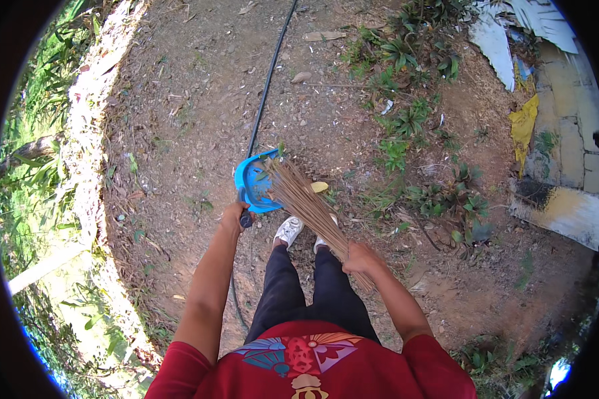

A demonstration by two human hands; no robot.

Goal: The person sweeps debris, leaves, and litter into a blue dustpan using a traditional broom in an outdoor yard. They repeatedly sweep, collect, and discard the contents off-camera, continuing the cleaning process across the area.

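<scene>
My left hand (233, 217) grips the dark handle of a blue plastic dustpan (247, 175). Some leaves and dirt lie in the pan, partly hidden by bristles. In my right hand (363, 259) is a bundled stick broom (309, 204), held near its tied end and slanting up to the left. Its bristle tips reach over the dustpan's right side. A yellow leaf (319, 187) lies on the ground beside the bristles, just ahead of my white shoes (289, 229).
A black hose (269, 75) runs along the dirt ground (189, 124) and passes behind the dustpan. Low green plants (409, 119) grow to the right. Beyond them stand a block wall (569, 119) and a torn yellow sheet (523, 127). Sunlit vegetation (35, 209) borders the left.
</scene>
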